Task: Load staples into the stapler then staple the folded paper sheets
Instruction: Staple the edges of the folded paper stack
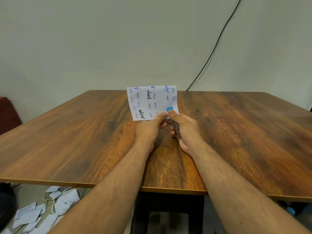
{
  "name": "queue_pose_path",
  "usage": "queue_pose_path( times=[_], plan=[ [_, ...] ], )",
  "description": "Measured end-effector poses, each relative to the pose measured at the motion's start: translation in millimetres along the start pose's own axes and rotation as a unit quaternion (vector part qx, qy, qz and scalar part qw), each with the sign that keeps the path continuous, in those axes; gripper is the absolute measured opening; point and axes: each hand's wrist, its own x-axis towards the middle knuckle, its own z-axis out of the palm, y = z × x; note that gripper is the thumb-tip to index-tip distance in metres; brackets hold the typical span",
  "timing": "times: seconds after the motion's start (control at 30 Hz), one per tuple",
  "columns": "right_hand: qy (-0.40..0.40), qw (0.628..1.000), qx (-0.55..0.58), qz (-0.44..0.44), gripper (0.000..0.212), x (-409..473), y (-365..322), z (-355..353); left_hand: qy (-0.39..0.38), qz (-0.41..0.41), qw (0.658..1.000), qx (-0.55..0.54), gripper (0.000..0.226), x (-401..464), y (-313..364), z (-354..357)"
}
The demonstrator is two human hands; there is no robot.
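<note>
A folded white paper sheet (150, 102) covered in handwritten words stands upright above the middle of the wooden table (84, 141). My left hand (148, 129) pinches its lower edge with thumb and fingers. My right hand (184, 130) grips a small metal stapler (175, 128) with a blue tip (169, 109). The stapler's jaw sits on the paper's lower right corner, my right thumb pressing on top. Most of the stapler is hidden inside my fist.
Several loose paper pieces (33, 215) and a string lie on the floor at the lower left. A black cable (217, 46) runs down the wall behind the table. A dark red seat (8, 112) stands at the far left.
</note>
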Motion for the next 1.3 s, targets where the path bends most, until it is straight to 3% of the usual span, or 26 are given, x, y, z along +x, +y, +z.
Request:
queue_pose_path(
  times=[0.97,1.17,1.3],
  plan=[
    [-0.011,1.0,-0.008,0.002,0.008,-3,-1,1,0.024,0.007,0.997,0.074,0.02,4,-6,-2],
    [0.015,1.0,0.001,0.014,0.01,-1,-1,0,0.003,-0.002,0.999,0.052,0.029,0,-1,0],
    [0.013,1.0,0.004,0.018,0.005,-2,-2,-1,0.001,0.002,1.0,0.018,0.018,-3,4,1]
  ],
)
